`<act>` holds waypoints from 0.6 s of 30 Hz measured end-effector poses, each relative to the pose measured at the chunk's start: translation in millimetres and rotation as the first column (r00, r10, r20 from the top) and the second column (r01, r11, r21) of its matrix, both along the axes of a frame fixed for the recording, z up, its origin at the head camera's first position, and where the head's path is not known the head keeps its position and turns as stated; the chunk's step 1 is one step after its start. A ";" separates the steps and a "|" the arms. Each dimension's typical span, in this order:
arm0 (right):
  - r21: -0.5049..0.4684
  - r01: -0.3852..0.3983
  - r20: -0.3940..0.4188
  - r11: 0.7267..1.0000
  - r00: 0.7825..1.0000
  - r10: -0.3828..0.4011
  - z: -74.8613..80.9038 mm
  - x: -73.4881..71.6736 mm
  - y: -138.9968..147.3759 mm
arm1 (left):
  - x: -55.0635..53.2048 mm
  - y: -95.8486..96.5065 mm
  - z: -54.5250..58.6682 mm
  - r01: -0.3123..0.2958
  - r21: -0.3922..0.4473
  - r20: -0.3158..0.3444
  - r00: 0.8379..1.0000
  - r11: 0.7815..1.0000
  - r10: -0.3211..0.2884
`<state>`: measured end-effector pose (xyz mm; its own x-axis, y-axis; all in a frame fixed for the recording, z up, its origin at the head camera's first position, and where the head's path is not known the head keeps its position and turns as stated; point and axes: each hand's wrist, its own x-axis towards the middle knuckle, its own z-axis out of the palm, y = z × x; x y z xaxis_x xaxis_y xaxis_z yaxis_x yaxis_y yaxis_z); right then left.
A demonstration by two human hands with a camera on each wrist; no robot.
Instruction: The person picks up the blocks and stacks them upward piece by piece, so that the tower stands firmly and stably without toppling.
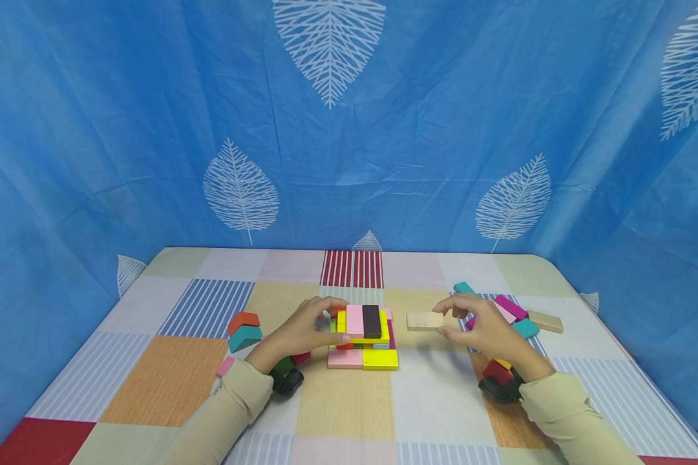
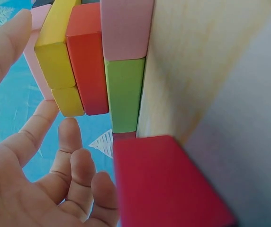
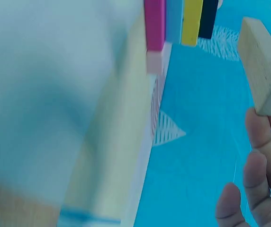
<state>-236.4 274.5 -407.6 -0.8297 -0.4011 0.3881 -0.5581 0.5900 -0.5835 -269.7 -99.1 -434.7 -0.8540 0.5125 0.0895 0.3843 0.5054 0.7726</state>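
In the head view, a layered stack of coloured blocks stands mid-table, topped by a pink block (image 1: 355, 321) beside a dark brown block (image 1: 371, 321). My left hand (image 1: 302, 329) is at the stack's left side, thumb and index finger at the two ends of the pink block; the left wrist view shows the index fingertip touching it and the other fingers loosely curled. Right of the stack, my right hand (image 1: 479, 320) pinches a plain wooden block (image 1: 424, 321) by its right end. This wooden block (image 3: 261, 66) is held above the table, apart from the stack.
Loose blocks lie right of my right hand, among them a magenta block (image 1: 510, 307) and another wooden block (image 1: 545, 321). Orange (image 1: 244, 321) and teal blocks (image 1: 245, 338) lie at left. A red block (image 2: 168, 184) is close below my left hand. Blue curtain (image 1: 349, 161) hangs behind.
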 end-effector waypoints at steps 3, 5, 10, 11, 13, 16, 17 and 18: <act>-0.045 0.002 -0.003 0.999 1.000 -0.002 -0.9 -3.7 -10.9 | -0.6 -0.4 -0.4 0.013 0.005 -0.008 1.000 1.000 -0.013; -0.065 -0.003 -0.012 0.998 1.000 0.003 -2.3 -7.4 -18.9 | -0.9 -1.2 -0.6 0.015 0.006 -0.010 1.000 1.000 -0.015; -0.095 -0.015 -0.011 0.995 1.000 0.014 -6.5 -16.7 -36.5 | -1.5 -1.8 -1.0 0.018 0.006 -0.015 1.000 1.000 -0.018; -0.099 -0.013 -0.004 0.995 1.000 0.013 -7.2 -18.4 -39.8 | -1.6 -1.7 -1.1 0.016 0.005 -0.014 1.000 1.000 -0.016; -0.112 -0.017 0.023 0.994 1.000 0.020 -8.9 -22.1 -45.7 | -1.8 -1.5 -0.9 0.012 0.001 -0.011 1.000 1.000 -0.012; -0.121 -0.020 0.063 0.992 0.998 0.028 -11.6 -26.9 -54.5 | -1.9 -1.3 -0.4 0.005 -0.006 -0.008 1.000 1.000 -0.005; -0.123 -0.022 0.074 0.992 0.997 0.031 -12.6 -28.4 -57.4 | -1.9 -1.3 -0.2 0.003 -0.007 -0.007 1.000 1.000 -0.003; -0.126 -0.023 0.088 0.992 0.996 0.034 -13.5 -29.7 -60.1 | -1.9 -1.4 0.0 0.002 -0.009 -0.007 1.000 1.000 -0.002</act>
